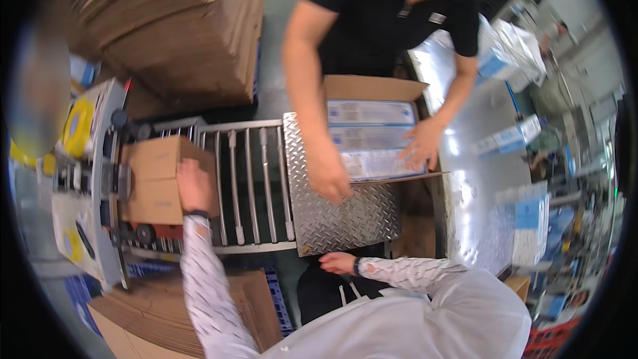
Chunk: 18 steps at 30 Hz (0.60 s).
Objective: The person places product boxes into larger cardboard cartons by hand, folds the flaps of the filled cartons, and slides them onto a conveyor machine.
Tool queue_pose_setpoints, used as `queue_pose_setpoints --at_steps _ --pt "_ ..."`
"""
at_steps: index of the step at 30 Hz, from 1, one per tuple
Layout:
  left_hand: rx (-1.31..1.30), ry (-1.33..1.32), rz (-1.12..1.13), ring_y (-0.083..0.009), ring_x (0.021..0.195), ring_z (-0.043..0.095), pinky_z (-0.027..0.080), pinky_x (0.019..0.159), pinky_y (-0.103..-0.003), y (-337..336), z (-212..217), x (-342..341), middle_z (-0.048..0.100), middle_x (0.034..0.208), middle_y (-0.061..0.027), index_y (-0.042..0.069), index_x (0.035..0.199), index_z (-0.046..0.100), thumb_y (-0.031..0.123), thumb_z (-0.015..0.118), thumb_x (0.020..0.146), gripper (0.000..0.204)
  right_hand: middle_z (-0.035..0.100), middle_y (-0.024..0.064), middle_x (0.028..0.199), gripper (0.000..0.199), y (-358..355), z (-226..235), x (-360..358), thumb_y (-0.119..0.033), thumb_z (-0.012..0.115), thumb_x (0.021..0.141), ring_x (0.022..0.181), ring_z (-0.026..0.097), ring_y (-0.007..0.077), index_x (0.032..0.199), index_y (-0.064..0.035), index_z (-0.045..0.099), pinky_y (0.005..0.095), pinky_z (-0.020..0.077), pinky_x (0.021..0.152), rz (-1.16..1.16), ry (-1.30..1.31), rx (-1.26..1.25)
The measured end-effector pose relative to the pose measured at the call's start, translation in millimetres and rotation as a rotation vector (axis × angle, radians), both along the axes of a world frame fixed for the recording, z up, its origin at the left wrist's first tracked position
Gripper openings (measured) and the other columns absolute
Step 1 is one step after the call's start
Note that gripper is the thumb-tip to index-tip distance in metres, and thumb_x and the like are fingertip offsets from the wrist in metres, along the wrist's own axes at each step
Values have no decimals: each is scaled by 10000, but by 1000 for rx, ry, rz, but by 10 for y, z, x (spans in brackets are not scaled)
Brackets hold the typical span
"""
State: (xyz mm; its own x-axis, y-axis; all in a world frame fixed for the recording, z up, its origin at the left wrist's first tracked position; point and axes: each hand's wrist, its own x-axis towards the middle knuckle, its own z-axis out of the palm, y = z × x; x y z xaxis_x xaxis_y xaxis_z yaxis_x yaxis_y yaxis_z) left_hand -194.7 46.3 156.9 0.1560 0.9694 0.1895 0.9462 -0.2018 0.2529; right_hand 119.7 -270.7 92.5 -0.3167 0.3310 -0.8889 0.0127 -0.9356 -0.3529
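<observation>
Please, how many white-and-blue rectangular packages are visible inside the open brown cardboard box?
3: the far package, the middle package and the near package, inside the open box; more may be hidden underneath.

Closed carton (151,179) brown, packs (369,114) white with blue. Wearer's sleeves (201,272) white with dark dashes, metal plate (349,226) silver, raised tread pattern. Co-worker's shirt (369,33) black.

Free passage lies over the bare conveyor rollers (266,183) and the diamond plate's (352,229) near part; the closed carton (149,193) blocks the left, the co-worker's forearms (304,86) and open carton (372,86) the far side
</observation>
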Motion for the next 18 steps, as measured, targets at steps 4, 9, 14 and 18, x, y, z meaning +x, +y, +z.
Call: queue_pose_setpoints --at_steps 4,9,14,18 --pt "101 -382 -300 -322 824 631 493 822 -391 -1781 990 1427 671 883 -125 74 945 678 154 712 724 237 608 -27 934 267 -352 781 724 -240 597 895 827 561 59 1126 -108 577 209 435 669 -89 146 324" --pt "177 119 437 -369 1098 472 374 960 -457 -3323 2449 432 523 1191 -188 40 1235 476 136 724 716 583 587 59 811 248 129 3213 1490 -57 521 890 700 548 187 1124 -9 588 301 421 635 10 529 1435" --pt "-841 -1 679 -337 1268 402 362 1034 -391 -4225 2395 -984 428 1358 -209 7 1383 312 179 845 539 1014 570 60 703 132 -65 4430 1828 -44 535 845 499 464 183 908 -112 629 295 317 418 -180 1110 2036" --pt "-330 346 542 -336 1234 438 388 1018 -376 -4678 1814 -1040 474 1328 -186 6 1357 370 46 711 612 820 602 157 714 155 -185 4585 2148 -20 544 835 539 510 218 971 -90 568 285 308 424 32 1341 2019"
